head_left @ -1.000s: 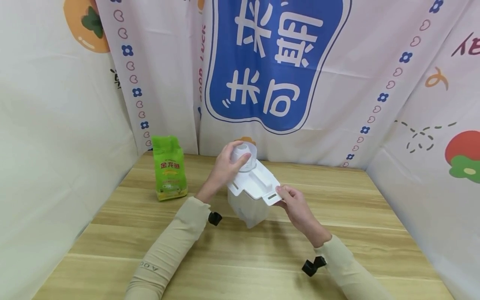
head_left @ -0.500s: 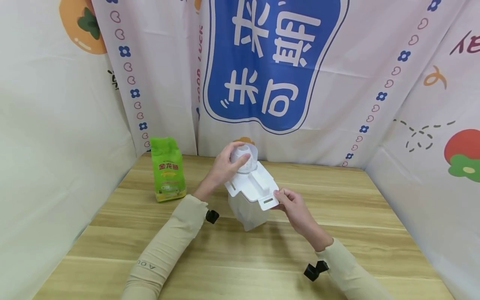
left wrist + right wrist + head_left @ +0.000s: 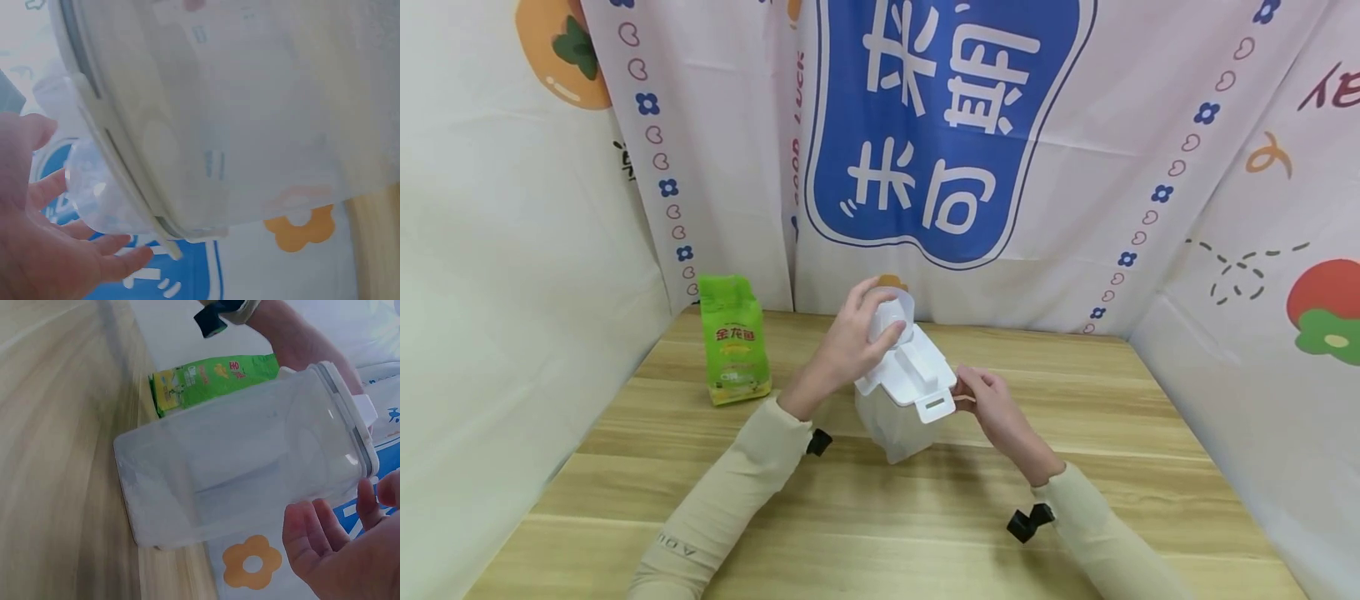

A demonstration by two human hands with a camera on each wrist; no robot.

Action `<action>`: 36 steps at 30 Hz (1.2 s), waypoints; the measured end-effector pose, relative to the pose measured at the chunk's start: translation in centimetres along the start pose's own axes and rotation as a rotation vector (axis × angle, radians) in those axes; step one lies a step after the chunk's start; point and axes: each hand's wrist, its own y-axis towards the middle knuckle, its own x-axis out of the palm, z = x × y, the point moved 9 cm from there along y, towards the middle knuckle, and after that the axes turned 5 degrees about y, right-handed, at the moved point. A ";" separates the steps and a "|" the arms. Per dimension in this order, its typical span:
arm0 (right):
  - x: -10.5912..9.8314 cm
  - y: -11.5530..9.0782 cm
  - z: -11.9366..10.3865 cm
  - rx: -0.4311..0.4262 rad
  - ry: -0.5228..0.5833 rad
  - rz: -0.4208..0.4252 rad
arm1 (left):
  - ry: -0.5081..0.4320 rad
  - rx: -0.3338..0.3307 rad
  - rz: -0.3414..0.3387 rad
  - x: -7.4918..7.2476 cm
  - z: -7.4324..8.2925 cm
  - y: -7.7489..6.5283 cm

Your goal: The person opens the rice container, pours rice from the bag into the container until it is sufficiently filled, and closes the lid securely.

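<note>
A translucent storage container (image 3: 891, 429) stands on the table under a white lid (image 3: 904, 377), and no contents show through its walls. On the lid's far end sits a clear measuring cup (image 3: 904, 305). My left hand (image 3: 848, 343) holds this cup from the left, thumb on the near side and fingers round the far side. A slotted latch flap (image 3: 935, 407) sticks out from the lid's near right corner. Beside that corner, my right hand (image 3: 997, 417) has its thumb and fingertips at the lid's edge, its other fingers loosely bent against the container wall in the right wrist view.
To the left of the container stands an upright green bag (image 3: 735, 342) with a yellow bottom. The wooden table (image 3: 1075, 400) ends at printed cloth walls (image 3: 745, 167) behind and on both sides.
My right thumb has come off the latch flap and moved to the lid's edge just behind it. My left fingers have shifted slightly on the cup. The container stays in place.
</note>
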 end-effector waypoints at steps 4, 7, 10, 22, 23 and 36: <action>0.0 1.3 -0.4 -0.017 0.011 -0.005 | 0.060 0.001 0.006 -0.4 0.7 -0.7; 0.2 2.6 -0.7 -0.023 0.007 -0.009 | 0.106 0.017 0.014 -0.6 1.2 -1.3; 0.5 4.0 -0.7 -0.008 -0.022 -0.009 | 0.152 0.053 0.041 -0.9 2.1 -2.0; 2.2 8.7 -0.6 0.031 -0.083 -0.054 | 0.220 0.323 0.133 -0.3 6.8 -5.0; 2.4 8.8 -0.5 0.030 -0.090 -0.061 | 0.216 0.348 0.130 -0.1 7.2 -5.2; 3.1 9.0 0.4 0.036 -0.161 -0.134 | 0.351 0.502 -0.030 2.9 8.2 -7.5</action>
